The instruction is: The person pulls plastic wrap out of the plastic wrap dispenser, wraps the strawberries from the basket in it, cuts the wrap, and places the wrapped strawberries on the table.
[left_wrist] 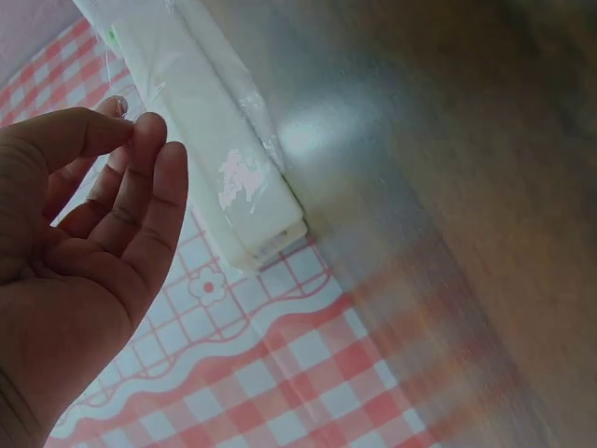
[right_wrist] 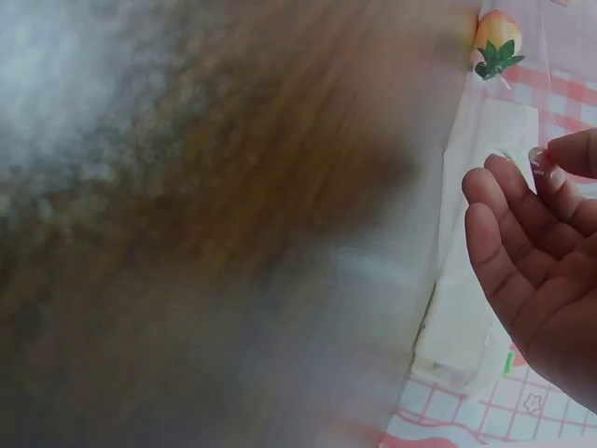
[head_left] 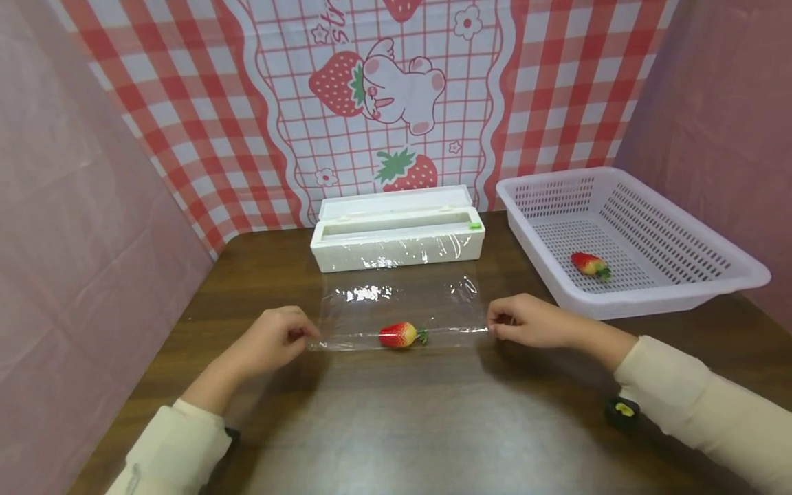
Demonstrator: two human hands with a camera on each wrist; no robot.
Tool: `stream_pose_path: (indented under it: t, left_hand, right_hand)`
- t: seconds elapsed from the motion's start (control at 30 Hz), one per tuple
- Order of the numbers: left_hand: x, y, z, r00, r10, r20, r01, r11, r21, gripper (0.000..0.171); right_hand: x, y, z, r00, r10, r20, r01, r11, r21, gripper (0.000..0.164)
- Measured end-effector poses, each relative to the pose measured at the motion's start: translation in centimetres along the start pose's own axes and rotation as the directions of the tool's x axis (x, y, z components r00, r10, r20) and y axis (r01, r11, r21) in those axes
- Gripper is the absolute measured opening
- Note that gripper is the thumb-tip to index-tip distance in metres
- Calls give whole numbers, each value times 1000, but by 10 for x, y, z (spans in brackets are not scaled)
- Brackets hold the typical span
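At the left, the left hand [head_left: 278, 337] pinches the near corner of a sheet of clear plastic film [head_left: 433, 302] between thumb and forefinger, the other fingers loosely bent. The film is thin, smooth and glossy, with bright white glints toward its far part and a narrow gathered band along the near edge, drawn fairly straight from hand to hand. About midway along that edge, on the dark wooden table [head_left: 396, 419], lies a strawberry [head_left: 399, 335], its red tip to the left, its body paling to yellow toward the green leaves on the right; the film's edge crosses it. Just beyond stands a long white box [head_left: 396, 254], its lid [head_left: 396, 201] tipped back and film lying over its front wall (what sits deep in its slot I cannot tell), with a small green piece [head_left: 475, 225] at its right end. Further right, the right hand [head_left: 532, 320] pinches the film's other near corner with thumb and forefinger. At the far right is a white slotted basket [head_left: 680, 297], and on its floor rests a second strawberry [head_left: 588, 263], red with a yellowish top and green leaves pointing right
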State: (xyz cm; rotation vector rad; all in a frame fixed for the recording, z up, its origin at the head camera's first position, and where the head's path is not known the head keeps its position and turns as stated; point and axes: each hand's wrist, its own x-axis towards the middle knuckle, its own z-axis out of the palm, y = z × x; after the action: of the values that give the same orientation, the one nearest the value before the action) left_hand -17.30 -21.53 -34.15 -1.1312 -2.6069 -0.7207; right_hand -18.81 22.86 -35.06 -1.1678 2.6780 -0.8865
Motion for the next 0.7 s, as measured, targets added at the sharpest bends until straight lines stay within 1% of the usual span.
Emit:
stream_pose_path:
  t: [0.13, 0.27, 0.4, 0.5, 0.57, 0.7]
  left_hand:
    - [6, -6, 0, 1000, -16, -20, 16, 1000, 4, 20]
    - [11, -11, 1, 999, -50, -12, 50, 999, 4, 20]
    - [15, -14, 1, 996, -81, 33, 82, 997, -3, 18]
    - [19, -16, 4, 992, -101, 79, 100, 995, 16, 14]
    - [21, -18, 7, 990, -103, 102, 98, 994, 47, 13]
    - [23, -20, 12, 987, -82, 140, 67, 992, 111, 11]
  right_hand:
    - [3, 0, 0, 1000, 26, -11, -26, 999, -22, 10]
    - [6, 2, 2, 999, 23, -34, -26, 996, -81, 12]
    - [9, 4, 4, 998, 16, -55, -24, 990, -139, 13]
    - [11, 4, 5, 998, 8, -64, -20, 981, -193, 15]
    - [13, 5, 6, 998, 5, -63, -20, 971, -237, 16]
    - [18, 5, 8, 999, 15, -42, -28, 946, -322, 19]
